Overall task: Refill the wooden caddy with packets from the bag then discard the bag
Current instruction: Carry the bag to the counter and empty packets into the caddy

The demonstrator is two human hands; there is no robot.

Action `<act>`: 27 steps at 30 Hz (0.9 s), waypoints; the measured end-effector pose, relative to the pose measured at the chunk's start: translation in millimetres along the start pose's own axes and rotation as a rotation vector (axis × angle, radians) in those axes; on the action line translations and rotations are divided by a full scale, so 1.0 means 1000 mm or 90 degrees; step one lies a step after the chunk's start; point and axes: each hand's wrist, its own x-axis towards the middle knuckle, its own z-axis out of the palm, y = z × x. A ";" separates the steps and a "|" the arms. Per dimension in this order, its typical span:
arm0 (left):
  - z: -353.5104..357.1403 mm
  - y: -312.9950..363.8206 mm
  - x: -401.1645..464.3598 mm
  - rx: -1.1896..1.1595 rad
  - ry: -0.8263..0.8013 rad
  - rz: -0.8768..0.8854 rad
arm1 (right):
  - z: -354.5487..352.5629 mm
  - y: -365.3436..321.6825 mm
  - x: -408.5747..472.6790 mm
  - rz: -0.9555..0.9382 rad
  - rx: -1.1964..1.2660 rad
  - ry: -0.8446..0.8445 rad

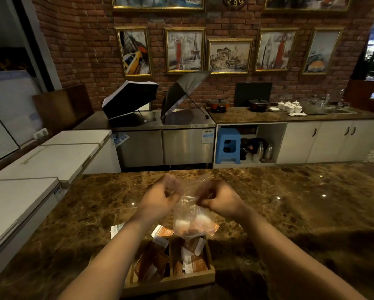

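Clear plastic is bunched between the fingers of both hands: the left hand (pixel 163 194) pinches one side of the bag's mouth, and the right hand (pixel 216 197) pinches the other, both sets of fingers curled tight on the film. The two grips sit apart with the mouth stretched between them, which looks like a way to hold the opening wide or work it open so the contents can be reached or tipped out.

Below the hands the bag (pixel 192 221) hangs down, its lower end sagging with a few orange and white packets still inside. It is held directly over the wooden caddy (pixel 171 278), probably so anything that drops lands in the compartments rather than on the stone.

Nearer the camera, the caddy stands on the brown marble worktop (pixel 289 213), divided into a left and a right compartment, each already holding orange-and-white packets lying at loose angles. A couple of stray packets (pixel 162 231) lie on the worktop just beyond the caddy's far edge, and a white one shows to the left, partly behind the left forearm.

Judging from this, the refill is under way but not finished, with the bag still to be emptied and thrown away.
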 end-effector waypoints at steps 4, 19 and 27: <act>-0.003 0.010 -0.001 -0.010 0.007 0.030 | -0.004 0.004 0.000 -0.019 0.009 0.067; 0.047 0.015 0.018 -0.100 0.042 -0.020 | -0.041 0.052 -0.027 0.082 0.200 0.076; 0.094 0.031 0.023 -0.288 0.031 -0.196 | -0.073 0.104 -0.054 0.147 0.239 0.033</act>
